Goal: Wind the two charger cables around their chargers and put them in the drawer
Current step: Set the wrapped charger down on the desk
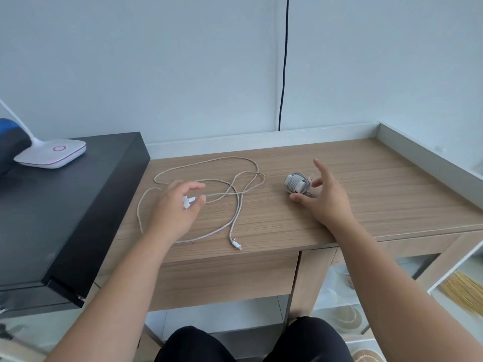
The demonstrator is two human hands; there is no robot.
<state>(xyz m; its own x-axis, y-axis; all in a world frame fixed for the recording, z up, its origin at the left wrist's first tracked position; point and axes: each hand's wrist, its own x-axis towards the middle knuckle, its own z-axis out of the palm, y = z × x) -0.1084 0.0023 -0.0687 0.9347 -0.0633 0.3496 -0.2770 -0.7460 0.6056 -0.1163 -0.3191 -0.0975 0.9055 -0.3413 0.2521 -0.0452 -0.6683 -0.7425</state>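
Observation:
On the wooden desk (366, 184) a white charger with its cable wound around it (298, 183) lies right of centre. My right hand (324, 197) is beside it with fingers spread; thumb and fingertips are at its edge without closing on it. A second small white charger (187, 202) lies at the left, its long pale cable (235, 194) sprawled in loose loops, the free plug (236, 244) near the front edge. My left hand (177, 205) hovers over this charger, fingers loosely curved around it. The drawer front (224, 278) under the desk is closed.
A black cabinet (65, 205) adjoins the desk on the left and carries a white lamp base (52, 154). A raised grey rim (423, 152) borders the desk's back and right. A dark cord (283, 74) hangs down the wall. My knees (251, 343) are below.

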